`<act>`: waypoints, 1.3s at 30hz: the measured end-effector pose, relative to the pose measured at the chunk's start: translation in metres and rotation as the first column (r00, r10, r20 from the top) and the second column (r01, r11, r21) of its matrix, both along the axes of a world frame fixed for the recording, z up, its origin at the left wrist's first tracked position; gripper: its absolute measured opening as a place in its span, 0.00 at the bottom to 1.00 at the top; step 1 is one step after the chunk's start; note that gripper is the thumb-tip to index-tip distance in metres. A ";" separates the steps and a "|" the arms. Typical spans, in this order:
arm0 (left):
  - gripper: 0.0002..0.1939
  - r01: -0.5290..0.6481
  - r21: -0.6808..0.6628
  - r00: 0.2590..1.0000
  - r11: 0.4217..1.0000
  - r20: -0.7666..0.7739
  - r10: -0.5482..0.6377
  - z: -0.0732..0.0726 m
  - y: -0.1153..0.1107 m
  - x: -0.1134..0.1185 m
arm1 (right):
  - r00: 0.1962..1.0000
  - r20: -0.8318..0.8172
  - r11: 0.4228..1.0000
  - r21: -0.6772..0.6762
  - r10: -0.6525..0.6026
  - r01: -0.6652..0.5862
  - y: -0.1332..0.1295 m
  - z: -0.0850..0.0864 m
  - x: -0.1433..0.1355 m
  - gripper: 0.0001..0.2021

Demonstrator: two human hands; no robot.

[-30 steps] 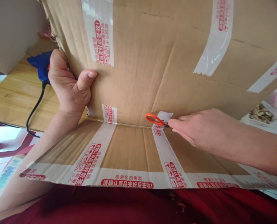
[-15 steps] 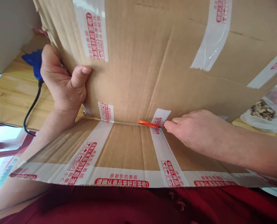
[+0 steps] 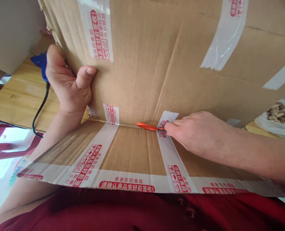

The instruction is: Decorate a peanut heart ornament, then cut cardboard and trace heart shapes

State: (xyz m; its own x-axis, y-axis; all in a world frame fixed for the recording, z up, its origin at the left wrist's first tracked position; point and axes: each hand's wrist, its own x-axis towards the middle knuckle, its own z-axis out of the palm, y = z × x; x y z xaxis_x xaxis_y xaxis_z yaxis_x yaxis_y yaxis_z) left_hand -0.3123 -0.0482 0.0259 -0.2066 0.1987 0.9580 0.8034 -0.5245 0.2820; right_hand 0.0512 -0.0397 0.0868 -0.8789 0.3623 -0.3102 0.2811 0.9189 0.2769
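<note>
A large cardboard box (image 3: 142,80) with strips of white tape printed in red fills the view, its lower panel folded toward me. My left hand (image 3: 71,80) grips the box's left edge, thumb on the front face and fingers behind it. At the fold, my right hand (image 3: 190,131) is closed on a small tool with an orange part (image 3: 146,126). The orange part points left along the crease. The rest of the tool is mostly hidden by my fingers, beside a tape strip (image 3: 167,119) that crosses the fold.
Left of the box, a blue object (image 3: 41,65) with a black cable (image 3: 40,112) lies on a wooden table (image 3: 19,93). At the right is a clear plastic bag (image 3: 266,125) with brownish pieces (image 3: 280,114).
My right hand and the orange tool have shifted slightly left along the fold. The box and my left hand appear a little further right in the view.
</note>
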 end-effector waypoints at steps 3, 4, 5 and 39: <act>0.40 -0.004 -0.013 0.999 1.000 0.053 0.004 0.000 0.001 0.000 | 0.998 0.047 0.999 0.035 -0.040 0.039 -0.002 0.005 -0.003 0.09; 0.41 -0.005 -0.017 0.997 1.000 0.076 0.006 0.000 0.001 0.000 | 0.997 0.064 0.998 0.046 -0.048 0.045 -0.003 0.007 -0.005 0.09; 0.42 -0.005 -0.020 0.995 1.000 0.098 0.007 0.000 0.001 0.000 | 0.996 0.076 0.998 0.053 -0.045 0.041 -0.004 0.008 -0.008 0.09; 0.46 -0.097 -0.111 0.989 0.989 0.104 0.109 0.015 -0.008 0.018 | 0.985 0.009 0.966 0.195 0.172 -0.171 0.013 -0.020 0.051 0.13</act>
State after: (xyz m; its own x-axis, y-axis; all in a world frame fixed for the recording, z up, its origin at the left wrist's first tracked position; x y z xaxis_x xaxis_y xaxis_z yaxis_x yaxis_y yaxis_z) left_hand -0.2943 -0.0561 0.0408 -0.3332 0.2693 0.9036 0.8129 -0.4034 0.4200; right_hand 0.1025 -0.0267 0.0667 -0.9354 0.2586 -0.2413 0.1270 0.8823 0.4532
